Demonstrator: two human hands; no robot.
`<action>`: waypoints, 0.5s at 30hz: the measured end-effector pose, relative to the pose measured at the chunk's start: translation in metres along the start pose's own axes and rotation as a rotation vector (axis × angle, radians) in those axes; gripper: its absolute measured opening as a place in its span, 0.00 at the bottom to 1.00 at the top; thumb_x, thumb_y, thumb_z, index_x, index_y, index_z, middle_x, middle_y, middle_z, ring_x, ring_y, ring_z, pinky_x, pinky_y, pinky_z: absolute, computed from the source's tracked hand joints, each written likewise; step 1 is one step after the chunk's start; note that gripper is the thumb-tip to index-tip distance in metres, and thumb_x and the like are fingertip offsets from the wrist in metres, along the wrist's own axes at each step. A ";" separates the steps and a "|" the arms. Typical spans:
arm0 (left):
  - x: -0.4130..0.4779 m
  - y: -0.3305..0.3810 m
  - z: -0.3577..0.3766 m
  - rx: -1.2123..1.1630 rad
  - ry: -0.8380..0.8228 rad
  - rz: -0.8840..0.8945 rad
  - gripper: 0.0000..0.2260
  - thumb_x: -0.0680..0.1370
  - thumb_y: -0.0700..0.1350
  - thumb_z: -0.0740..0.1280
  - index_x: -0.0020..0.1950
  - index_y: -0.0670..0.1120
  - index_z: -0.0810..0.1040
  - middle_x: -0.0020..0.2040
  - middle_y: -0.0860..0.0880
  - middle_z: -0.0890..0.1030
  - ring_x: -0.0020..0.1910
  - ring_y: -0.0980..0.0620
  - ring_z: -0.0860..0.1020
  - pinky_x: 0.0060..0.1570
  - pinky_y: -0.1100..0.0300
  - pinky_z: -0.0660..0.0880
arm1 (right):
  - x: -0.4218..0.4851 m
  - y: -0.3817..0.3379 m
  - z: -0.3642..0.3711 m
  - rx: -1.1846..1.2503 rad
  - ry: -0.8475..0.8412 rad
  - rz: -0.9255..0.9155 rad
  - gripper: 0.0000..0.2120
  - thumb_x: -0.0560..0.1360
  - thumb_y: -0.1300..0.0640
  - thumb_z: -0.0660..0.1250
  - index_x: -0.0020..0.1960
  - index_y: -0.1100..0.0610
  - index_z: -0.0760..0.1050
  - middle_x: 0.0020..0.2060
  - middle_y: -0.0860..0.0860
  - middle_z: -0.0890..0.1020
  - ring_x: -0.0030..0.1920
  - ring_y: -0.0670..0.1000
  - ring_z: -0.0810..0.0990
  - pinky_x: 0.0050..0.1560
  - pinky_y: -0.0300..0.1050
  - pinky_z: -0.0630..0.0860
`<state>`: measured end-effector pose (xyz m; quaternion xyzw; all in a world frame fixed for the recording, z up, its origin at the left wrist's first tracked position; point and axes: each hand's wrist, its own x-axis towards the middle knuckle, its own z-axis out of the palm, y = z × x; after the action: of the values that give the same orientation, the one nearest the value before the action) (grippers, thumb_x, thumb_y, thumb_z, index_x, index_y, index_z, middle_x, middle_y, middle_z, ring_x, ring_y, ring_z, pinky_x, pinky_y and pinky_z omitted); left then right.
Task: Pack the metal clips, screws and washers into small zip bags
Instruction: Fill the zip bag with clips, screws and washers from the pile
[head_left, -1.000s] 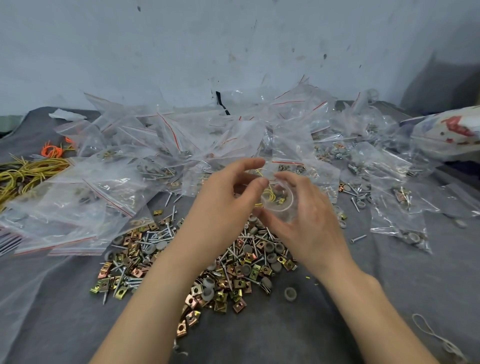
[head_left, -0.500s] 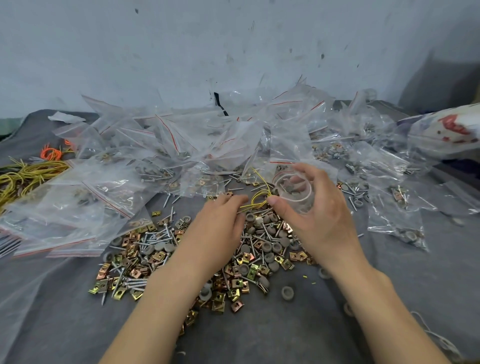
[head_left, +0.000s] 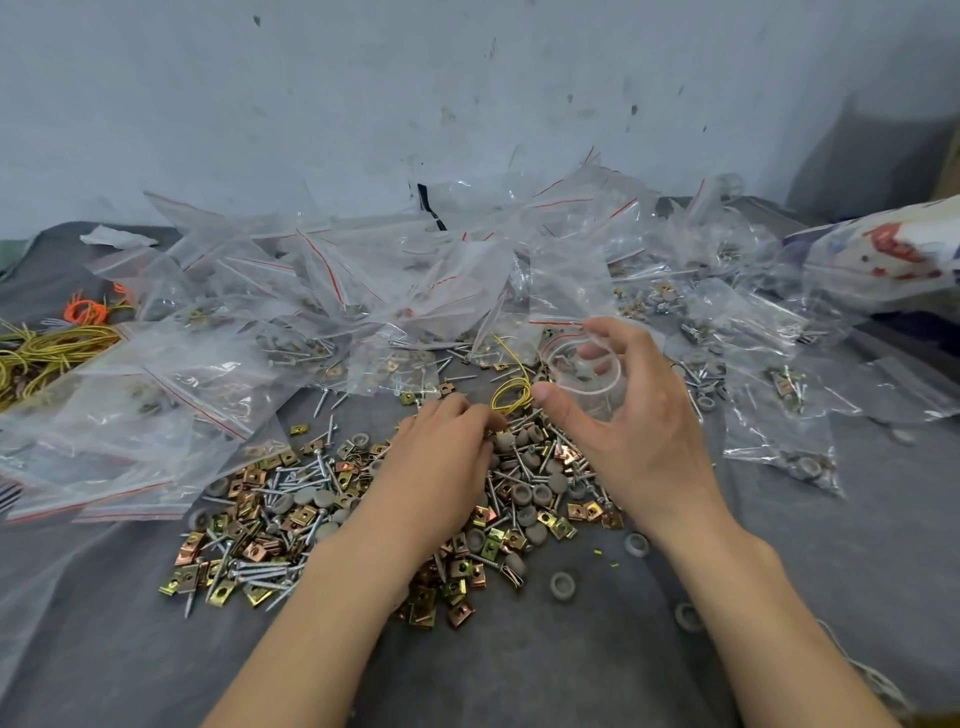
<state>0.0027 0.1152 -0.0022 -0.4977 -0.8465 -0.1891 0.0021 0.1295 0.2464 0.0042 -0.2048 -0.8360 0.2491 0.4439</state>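
Left hand (head_left: 441, 457) palm-down on the loose pile of clips, screws and washers (head_left: 291, 519) mid-desk (head_left: 779, 571), fingers curled into the parts; can't tell what its grip holds. Right hand (head_left: 628, 431) holds 1 small clear zip bag (head_left: 587, 374) open, just above the pile. Filled bags (head_left: 363, 291) heaped behind, yellow wire loop (head_left: 511, 395) between the hands.

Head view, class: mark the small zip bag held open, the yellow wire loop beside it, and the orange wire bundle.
small zip bag (head_left: 589, 382), head view, on its clear open mouth
yellow wire loop (head_left: 511, 393), head view, on the loop's curve
orange wire bundle (head_left: 85, 312), head view, on its middle
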 end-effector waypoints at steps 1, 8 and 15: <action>-0.001 0.000 -0.001 -0.010 -0.003 -0.002 0.12 0.82 0.47 0.60 0.66 0.53 0.74 0.61 0.53 0.73 0.64 0.51 0.69 0.64 0.52 0.67 | 0.000 0.000 0.000 -0.004 -0.003 0.001 0.27 0.71 0.31 0.65 0.65 0.39 0.63 0.54 0.37 0.74 0.56 0.37 0.71 0.63 0.58 0.74; -0.006 -0.006 -0.006 -0.040 0.027 0.035 0.08 0.83 0.47 0.59 0.59 0.55 0.74 0.58 0.57 0.75 0.60 0.54 0.71 0.61 0.54 0.66 | -0.002 0.001 0.000 -0.054 -0.084 0.005 0.30 0.72 0.30 0.64 0.69 0.44 0.65 0.56 0.38 0.75 0.56 0.34 0.68 0.65 0.57 0.72; -0.007 -0.020 -0.015 -0.425 0.163 -0.049 0.08 0.83 0.46 0.61 0.54 0.56 0.79 0.39 0.60 0.77 0.39 0.67 0.75 0.37 0.73 0.68 | -0.003 0.002 0.005 -0.130 -0.178 -0.038 0.31 0.74 0.37 0.68 0.71 0.48 0.66 0.59 0.37 0.71 0.61 0.38 0.71 0.68 0.48 0.63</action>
<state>-0.0135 0.0955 0.0036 -0.4495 -0.7964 -0.4027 -0.0391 0.1272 0.2445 -0.0015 -0.1945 -0.8903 0.2029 0.3584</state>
